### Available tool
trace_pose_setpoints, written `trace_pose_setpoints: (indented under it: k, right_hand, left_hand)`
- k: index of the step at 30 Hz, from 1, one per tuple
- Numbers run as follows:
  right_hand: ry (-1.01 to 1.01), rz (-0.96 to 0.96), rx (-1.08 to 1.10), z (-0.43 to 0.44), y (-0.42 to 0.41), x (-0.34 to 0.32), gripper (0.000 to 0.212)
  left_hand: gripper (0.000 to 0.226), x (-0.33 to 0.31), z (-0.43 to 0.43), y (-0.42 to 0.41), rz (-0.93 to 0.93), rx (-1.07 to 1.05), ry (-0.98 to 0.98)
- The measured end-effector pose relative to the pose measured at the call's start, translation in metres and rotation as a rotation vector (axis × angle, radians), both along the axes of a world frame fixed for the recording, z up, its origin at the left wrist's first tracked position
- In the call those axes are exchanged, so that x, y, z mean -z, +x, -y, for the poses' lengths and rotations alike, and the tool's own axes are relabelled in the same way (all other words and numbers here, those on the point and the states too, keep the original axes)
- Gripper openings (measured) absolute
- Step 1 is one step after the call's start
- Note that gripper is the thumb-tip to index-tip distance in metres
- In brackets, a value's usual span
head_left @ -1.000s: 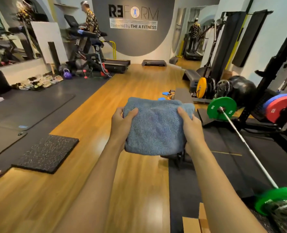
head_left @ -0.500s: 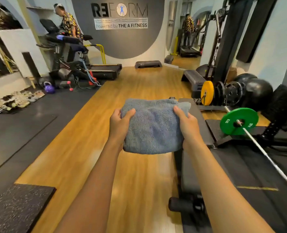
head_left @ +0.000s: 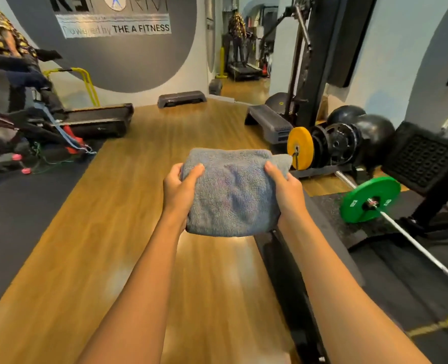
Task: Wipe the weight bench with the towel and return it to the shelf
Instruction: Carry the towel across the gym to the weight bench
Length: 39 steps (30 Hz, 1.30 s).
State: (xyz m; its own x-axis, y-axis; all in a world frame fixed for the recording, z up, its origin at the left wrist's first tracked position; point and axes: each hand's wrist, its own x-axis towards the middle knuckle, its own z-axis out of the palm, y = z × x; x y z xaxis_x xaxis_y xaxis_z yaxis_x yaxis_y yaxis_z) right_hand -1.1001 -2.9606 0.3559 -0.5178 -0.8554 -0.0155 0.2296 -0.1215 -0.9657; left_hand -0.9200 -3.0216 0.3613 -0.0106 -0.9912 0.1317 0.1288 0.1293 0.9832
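Grey-blue terry towel (head_left: 233, 193), folded, held up in mid-air btwn both hands over the wood floor (head_left: 128, 232). Left hand (head_left: 179, 191) thumb on top at its left edge, right hand (head_left: 286, 191) thumb at right edge; other fingers tucked behind/under cloth, hidden. Weight bench (head_left: 291, 271) just below-right, dark, mostly covered by right forearm, near end cut off by frame. Green plate (head_left: 370, 199) on barbell (head_left: 414, 243) further right. Shelf not visible

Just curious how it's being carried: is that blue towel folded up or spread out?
Folded. The towel is a thick, compact pad with a rounded doubled edge on top, gripped at its sides by the left hand and right hand.
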Motion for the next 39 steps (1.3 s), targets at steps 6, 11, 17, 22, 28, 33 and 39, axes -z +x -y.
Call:
trace_pose_setpoints:
  k: [6, 11, 17, 22, 28, 33, 39]
  right_hand:
    - [-0.001, 0.040, 0.114, 0.175, -0.035, 0.011, 0.016]
    - [-0.011, 0.094, 0.225, 0.346, -0.083, 0.045, 0.012]
    - [0.002, 0.151, 0.397, 0.496, -0.137, 0.059, 0.026]
    - [0.041, 0.154, 0.604, 0.576, -0.175, 0.104, 0.036]
    - [0.089, 0.179, 0.862, 0.635, -0.215, 0.225, 0.030]
    - [0.132, 0.184, 1.030, 0.657, -0.265, 0.319, 0.047]
    - [0.262, -0.030, 1.142, 0.658, -0.340, 0.441, 0.045]
  left_hand:
    - [0.014, 0.014, 0.204, -0.046, 0.053, 0.132, -0.009]
    - [0.017, 0.039, 0.393, -0.110, 0.099, 0.195, -0.008]
    - [0.019, 0.050, 0.572, -0.185, 0.164, 0.356, 0.001]
    - [0.022, 0.103, 0.686, -0.261, 0.208, 0.575, -0.042]
    - [0.018, 0.228, 0.768, -0.357, 0.261, 0.870, -0.098]
    - [0.020, 0.322, 0.789, -0.439, 0.337, 1.045, -0.095]
    - [0.028, 0.477, 0.792, -0.535, 0.320, 1.154, -0.129]
